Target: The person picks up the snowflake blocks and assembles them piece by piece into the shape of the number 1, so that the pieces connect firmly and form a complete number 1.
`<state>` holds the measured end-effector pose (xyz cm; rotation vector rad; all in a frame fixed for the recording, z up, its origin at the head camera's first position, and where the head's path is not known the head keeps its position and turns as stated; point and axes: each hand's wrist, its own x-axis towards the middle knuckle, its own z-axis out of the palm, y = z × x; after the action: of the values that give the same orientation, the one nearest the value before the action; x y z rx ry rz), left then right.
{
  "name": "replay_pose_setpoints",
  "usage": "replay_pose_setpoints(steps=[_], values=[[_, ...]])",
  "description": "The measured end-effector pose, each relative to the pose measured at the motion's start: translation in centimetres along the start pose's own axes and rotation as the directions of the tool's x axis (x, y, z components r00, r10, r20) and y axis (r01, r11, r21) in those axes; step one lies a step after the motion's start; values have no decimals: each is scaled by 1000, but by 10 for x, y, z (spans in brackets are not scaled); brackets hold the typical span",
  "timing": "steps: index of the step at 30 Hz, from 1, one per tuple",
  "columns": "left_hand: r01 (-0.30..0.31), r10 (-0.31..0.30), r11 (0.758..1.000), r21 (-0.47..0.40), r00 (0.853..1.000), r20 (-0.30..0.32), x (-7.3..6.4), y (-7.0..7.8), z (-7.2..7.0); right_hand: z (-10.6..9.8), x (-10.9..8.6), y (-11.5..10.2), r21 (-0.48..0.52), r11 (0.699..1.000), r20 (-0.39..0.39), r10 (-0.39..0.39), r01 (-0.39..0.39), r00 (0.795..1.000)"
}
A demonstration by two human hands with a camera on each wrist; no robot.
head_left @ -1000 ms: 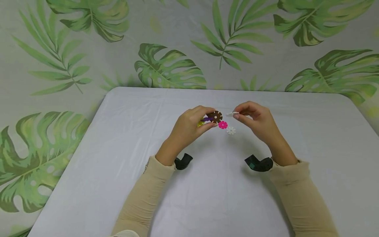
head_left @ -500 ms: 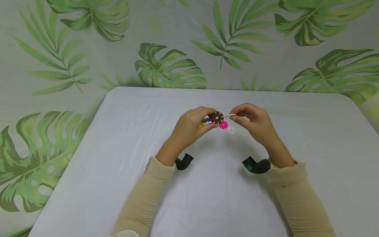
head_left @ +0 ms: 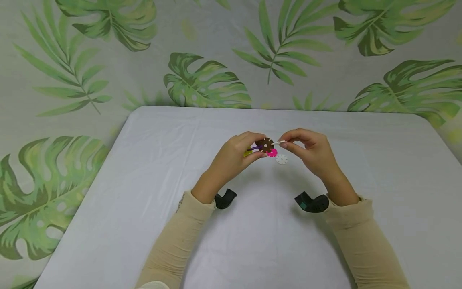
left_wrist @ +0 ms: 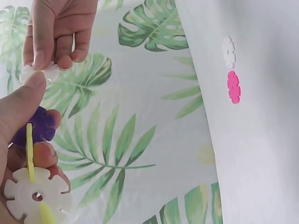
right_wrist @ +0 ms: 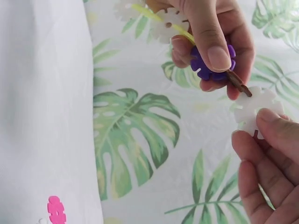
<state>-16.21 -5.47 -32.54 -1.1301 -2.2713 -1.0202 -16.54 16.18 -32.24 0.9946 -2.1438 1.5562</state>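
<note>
My left hand [head_left: 234, 150] holds a chain of interlocked notched plastic discs above the table. Its thumb presses on a purple disc [right_wrist: 201, 60]. From there a brown disc [right_wrist: 239, 83] sticks out edge-on in the right wrist view, and it faces the camera in the head view. On the other side run a yellow disc [left_wrist: 30, 149] and a white disc [left_wrist: 23, 186], with more discs beyond. My right hand [head_left: 308, 146] pinches a single white disc [right_wrist: 247, 109] between thumb and fingers. Its rim meets the brown disc's edge.
On the white-covered table [head_left: 231, 241] below the hands lie a loose pink disc [head_left: 272, 152] and a loose white disc [head_left: 282, 159], side by side. A leaf-patterned cloth [head_left: 209, 80] hangs behind the table's far edge. Dark wrist cameras [head_left: 312, 202] jut inward from the sleeves.
My right hand has moved left, bringing its white disc from a gap away up against the brown disc. My left hand has shifted slightly right with the chain.
</note>
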Motion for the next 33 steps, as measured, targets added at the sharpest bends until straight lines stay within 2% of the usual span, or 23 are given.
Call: replay_pose_setpoints(steps=[4, 14, 22, 29, 33], values=[[6, -6, 1000, -27, 1000, 9, 0, 0, 0, 2, -1, -1, -71, 997, -13, -28, 27, 1000], [22, -21, 1000, -22, 999, 32, -2, -2, 3, 6, 0, 0, -198, 977, 1, -80, 79, 997], [40, -38, 998, -57, 999, 27, -2, -5, 4, 9, 0, 1, -202, 977, -6, -77, 74, 997], [62, -59, 996, -65, 998, 39, -3, -7, 2, 5, 0, 1, -149, 988, 11, -34, 35, 999], [61, -59, 996, -72, 998, 37, -2, -6, 1, 2, -1, 0, -188, 982, 1, -15, 15, 1000]])
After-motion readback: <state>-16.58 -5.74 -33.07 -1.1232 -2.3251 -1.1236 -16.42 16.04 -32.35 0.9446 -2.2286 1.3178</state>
